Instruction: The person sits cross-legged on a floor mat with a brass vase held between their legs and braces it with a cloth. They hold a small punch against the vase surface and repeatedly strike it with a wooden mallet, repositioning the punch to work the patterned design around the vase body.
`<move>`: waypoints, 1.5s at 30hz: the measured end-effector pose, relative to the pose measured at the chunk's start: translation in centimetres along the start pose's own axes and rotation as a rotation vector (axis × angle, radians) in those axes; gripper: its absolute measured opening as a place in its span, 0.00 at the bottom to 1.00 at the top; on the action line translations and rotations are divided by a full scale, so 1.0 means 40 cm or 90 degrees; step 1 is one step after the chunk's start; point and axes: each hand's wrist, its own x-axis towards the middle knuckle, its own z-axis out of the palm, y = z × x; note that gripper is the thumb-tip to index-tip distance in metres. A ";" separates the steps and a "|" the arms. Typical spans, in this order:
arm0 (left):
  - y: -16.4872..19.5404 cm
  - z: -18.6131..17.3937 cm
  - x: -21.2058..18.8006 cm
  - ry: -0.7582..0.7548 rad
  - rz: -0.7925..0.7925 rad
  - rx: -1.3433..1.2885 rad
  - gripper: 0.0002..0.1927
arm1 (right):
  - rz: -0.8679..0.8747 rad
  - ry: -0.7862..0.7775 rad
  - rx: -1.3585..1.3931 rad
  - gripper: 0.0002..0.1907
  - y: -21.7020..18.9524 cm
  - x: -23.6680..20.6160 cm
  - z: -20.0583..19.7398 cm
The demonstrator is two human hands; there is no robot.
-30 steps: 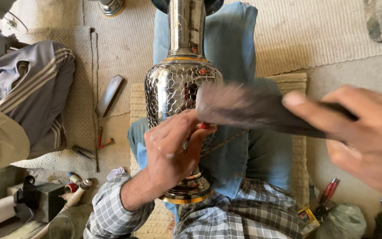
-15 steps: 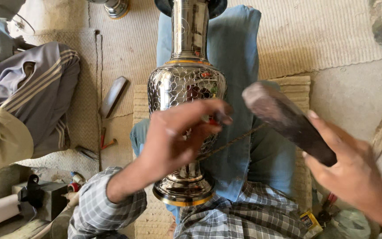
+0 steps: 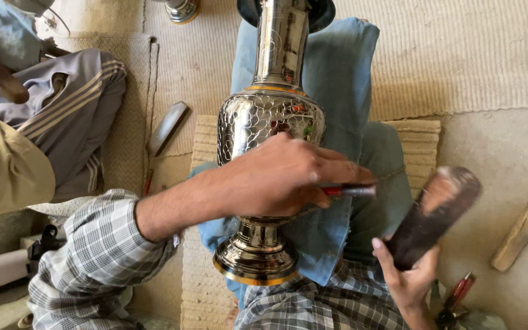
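Observation:
A tall engraved silver metal vase (image 3: 270,116) with gold bands lies along my lap on my blue-trousered leg (image 3: 337,79). My left hand (image 3: 282,177) reaches across the vase's belly, fingers closed on a thin red-handled metal tool (image 3: 349,190) whose tip points right. My right hand (image 3: 407,278) is low at the right, gripping a dark wooden mallet block (image 3: 432,214) that stands tilted up and away from the vase.
Another person in grey striped trousers (image 3: 68,116) sits at the left. A flat dark tool (image 3: 166,127) lies on the woven mat (image 3: 215,61). A wooden stick (image 3: 527,223) and red-handled tools (image 3: 456,293) lie at the right on the concrete floor.
My right hand has drawn the mallet down and to the right, away from the vase. My left hand slid rightward over the vase with the thin tool.

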 end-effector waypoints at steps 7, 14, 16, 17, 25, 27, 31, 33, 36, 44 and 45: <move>-0.028 0.003 0.019 -0.130 0.023 -0.063 0.30 | -0.010 -0.010 -0.168 0.12 -0.097 0.008 -0.016; -0.040 0.000 0.016 -0.126 0.082 -0.096 0.30 | -0.155 0.051 0.025 0.10 -0.124 -0.008 0.018; -0.045 0.005 0.016 -0.168 0.063 -0.103 0.29 | -0.166 0.079 -0.213 0.16 -0.114 -0.010 0.022; -0.047 0.009 0.016 -0.188 0.052 -0.106 0.29 | -0.206 0.077 -0.267 0.19 -0.106 -0.009 0.023; -0.065 0.030 0.049 -0.305 0.075 -0.184 0.25 | -0.246 0.082 -0.486 0.26 -0.037 -0.034 0.032; -0.063 0.024 0.061 -0.359 0.063 -0.171 0.27 | -0.177 0.068 -0.232 0.18 -0.032 -0.045 0.035; -0.056 0.008 0.072 -0.422 0.065 -0.182 0.28 | -0.284 0.081 -0.418 0.22 -0.036 -0.042 0.046; -0.062 0.003 0.079 -0.443 0.099 -0.199 0.28 | -0.208 0.095 -0.227 0.14 -0.043 -0.031 0.052; -0.068 0.010 0.083 -0.459 0.140 -0.242 0.28 | -0.343 0.023 -0.135 0.07 -0.054 -0.014 0.062; -0.067 0.011 0.100 -0.471 -0.008 -0.185 0.27 | -0.302 0.070 -0.390 0.13 -0.071 0.002 0.048; -0.068 0.005 0.104 -0.484 0.025 -0.197 0.28 | -0.317 0.082 -0.401 0.16 -0.071 0.007 0.044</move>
